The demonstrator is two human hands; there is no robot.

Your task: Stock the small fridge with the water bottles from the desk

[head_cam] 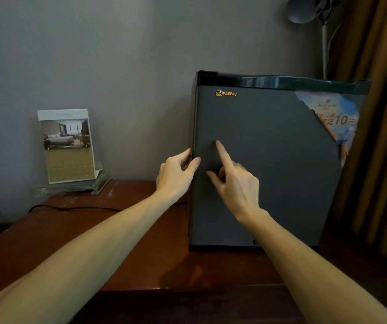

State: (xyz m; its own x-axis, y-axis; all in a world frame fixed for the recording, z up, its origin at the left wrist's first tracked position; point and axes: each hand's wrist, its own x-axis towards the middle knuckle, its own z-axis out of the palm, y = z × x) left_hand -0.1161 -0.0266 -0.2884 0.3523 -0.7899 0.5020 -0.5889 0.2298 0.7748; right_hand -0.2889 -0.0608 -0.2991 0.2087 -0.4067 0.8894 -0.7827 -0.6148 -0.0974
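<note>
The surface (141,242) in front of me was dark reddish wood, scuffed pale in places near the back, and it stood against a plain grey wall. At its far left a clear plastic stand (67,146) held a card with a photo of a bedroom, and a black cable (75,208) ran along the wood just in front of it. A brown curtain (386,113) hung down the right side of the room, with the head of a lamp (304,8) on a thin pole beside it. The fridge (281,80) sat on the right part of the surface, back near the wall. Its grey door (269,183) faced me and looked closed, with a gold logo near the top left and a torn sticker (335,118) across the upper right corner. My left hand (176,176) was at the door's left edge, fingers curled round that edge and thumb laid on the front face, so that I pinched the edge between them. My right hand (237,183) was just beside it on the door front. Its forefinger was stretched out straight with the tip against the grey panel, the thumb stuck out to the side, the other fingers were folded in, and it held nothing.
</note>
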